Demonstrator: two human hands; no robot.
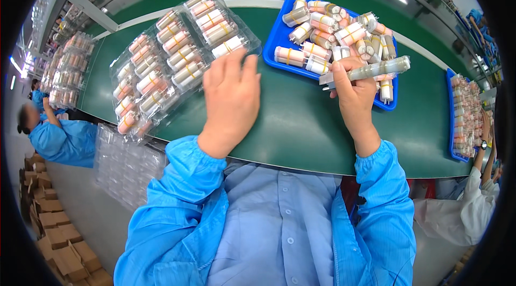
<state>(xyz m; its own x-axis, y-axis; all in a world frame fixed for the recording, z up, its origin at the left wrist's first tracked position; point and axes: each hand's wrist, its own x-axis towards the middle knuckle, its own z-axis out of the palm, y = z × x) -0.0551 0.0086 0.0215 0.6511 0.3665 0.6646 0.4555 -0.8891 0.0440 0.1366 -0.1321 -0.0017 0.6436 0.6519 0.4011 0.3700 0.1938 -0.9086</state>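
My left hand [231, 98] lies flat with fingers spread on the green belt [301, 124], its fingertips touching the near edge of a clear plastic blister tray [177, 55] filled with several pink-and-white banded tubes. My right hand [352, 90] grips a bundle of pale tubes [376, 68] held crosswise, just over the near edge of a blue tray [277, 38] heaped with several more banded tubes. Both forearms wear blue sleeves.
A second blue tray [450, 119] of tubes sits at the far right by another person's hand. A stack of empty clear blister trays [126, 165] rests below the belt at left. More filled blister trays [67, 71] and cardboard boxes [59, 237] are at left, near a seated person in blue.
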